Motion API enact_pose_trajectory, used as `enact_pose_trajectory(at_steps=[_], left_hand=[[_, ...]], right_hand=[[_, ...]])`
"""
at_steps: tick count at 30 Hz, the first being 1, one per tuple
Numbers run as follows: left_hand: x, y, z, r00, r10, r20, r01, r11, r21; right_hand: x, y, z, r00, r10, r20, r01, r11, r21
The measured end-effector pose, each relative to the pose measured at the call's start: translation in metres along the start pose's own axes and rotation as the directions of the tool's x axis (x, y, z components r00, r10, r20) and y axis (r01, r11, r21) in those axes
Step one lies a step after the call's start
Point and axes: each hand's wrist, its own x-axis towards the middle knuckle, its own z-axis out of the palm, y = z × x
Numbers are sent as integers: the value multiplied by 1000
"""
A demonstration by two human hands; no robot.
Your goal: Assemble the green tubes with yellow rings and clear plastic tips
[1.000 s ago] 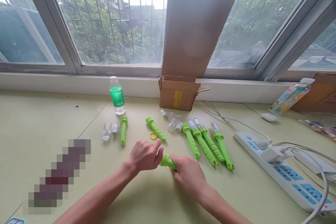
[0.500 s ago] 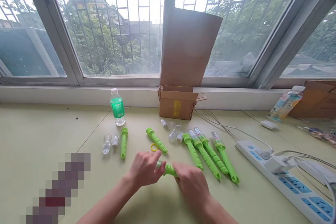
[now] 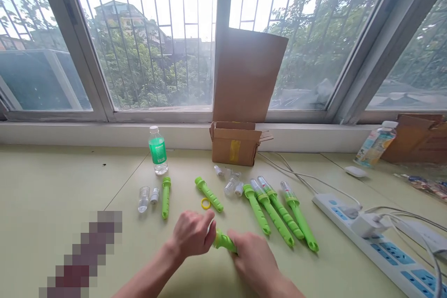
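Observation:
Both my hands grip one green plastic handle (image 3: 223, 241) low in the middle of the view. My left hand (image 3: 193, 234) is closed round its left end, where a clear cap seems to sit. My right hand (image 3: 252, 257) is closed round its shaft. Just beyond lie a yellow ring (image 3: 205, 203) and a bare green handle (image 3: 208, 193). Right of them several more green handles (image 3: 275, 212) lie side by side, some with clear caps fitted. Loose clear caps (image 3: 231, 184) lie behind them.
A water bottle (image 3: 158, 150) stands at the back left, with a clear cap (image 3: 143, 199) and another green handle (image 3: 165, 197) before it. An open cardboard box (image 3: 235, 143) sits by the window sill. A white power strip (image 3: 380, 247) with cables lies at the right.
The view has tilted up, so everything sits lower in the picture. My hands stay closed on the same green handle, with the left hand working at its end.

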Motion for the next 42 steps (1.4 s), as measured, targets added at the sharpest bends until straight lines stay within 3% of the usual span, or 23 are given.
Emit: enact_pose_trajectory(at_steps=[4, 8, 10, 16, 21, 25, 31, 34, 39, 42], left_hand=[[1, 0, -5, 980, 126, -156, -115, 990, 78], [2, -7, -5, 967, 172, -187, -155, 982, 103], [2, -11, -3, 971, 146, -188, -133, 988, 80], [2, -14, -2, 983, 46, -179, -26, 993, 112], [3, -13, -5, 989, 28, -142, -9, 991, 133], [4, -12, -5, 996, 9, -85, 4, 989, 145], [4, -12, -3, 995, -49, 90, 38, 992, 122], [3, -13, 1, 980, -81, 184, 64, 993, 97], [-1, -14, 7, 930, -114, 350, 108, 993, 38], [-1, -15, 8, 915, -127, 383, 132, 991, 14]], right_hand=[[-2, 3, -2, 1000, -6, -1, 6, 998, 65], [-6, 3, -6, 971, -235, -38, 236, 930, 282], [-8, 4, -6, 953, -291, -80, 300, 886, 355], [-7, 14, 6, 969, -131, -207, 201, 910, 362], [-2, 24, 16, 938, 64, -340, 50, 948, 315], [1, 28, 20, 942, 70, -329, 28, 959, 283], [0, 30, 32, 927, 15, -374, 54, 984, 172], [0, 33, 42, 922, -48, -384, 84, 994, 76], [1, 37, 54, 915, -17, -402, 29, 999, 24], [2, 36, 54, 920, -17, -391, 24, 1000, 13]])
